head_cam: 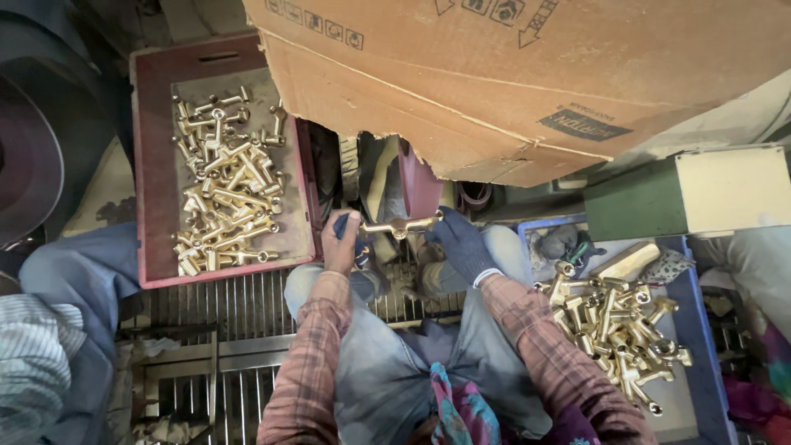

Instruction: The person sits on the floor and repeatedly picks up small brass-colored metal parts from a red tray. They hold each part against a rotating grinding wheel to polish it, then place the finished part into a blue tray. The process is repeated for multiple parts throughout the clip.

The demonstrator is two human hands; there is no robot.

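I hold a brass T-shaped fitting (399, 227) level between both hands, just under the torn edge of a cardboard box. My left hand (341, 244), bare with a dark blue finger cover, grips its left end. My right hand (461, 241), in a dark blue glove, grips its right end. To my left a red crate (156, 173) holds several similar brass fittings (227, 185). At my right a blue crate (704, 330) holds another heap of brass fittings (618, 325).
A large cardboard box (511, 74) overhangs the work spot. A metal grate (239, 309) lies under my knees. A green and cream block (692, 194) stands at right. Another person's blue trouser leg (78, 276) and striped sleeve (33, 354) are at left.
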